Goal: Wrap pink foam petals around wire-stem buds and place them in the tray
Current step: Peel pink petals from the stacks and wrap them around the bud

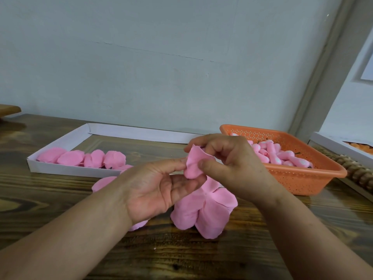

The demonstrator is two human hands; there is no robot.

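Both hands meet above the wooden table around a pink foam petal (pixel 193 164) curled into a cup. My left hand (pixel 155 190) pinches its left edge, palm turned up. My right hand (pixel 232 162) grips it from the right with thumb and fingers curled. The bud inside is hidden by the petal and fingers. Below the hands lies a pile of loose pink petals (pixel 203 211). A white cardboard tray (pixel 60 168) at the left holds a row of wrapped pink flowers (pixel 84 159). An orange plastic basket (pixel 314 174) at the right holds several pink wire-stem buds (pixel 276 156).
A wall rises close behind the table. A white box (pixel 339 146) with orange pieces sits at the far right, with a brown twisted object (pixel 355 170) beside the basket. A wooden item (pixel 8 109) is at the far left edge.
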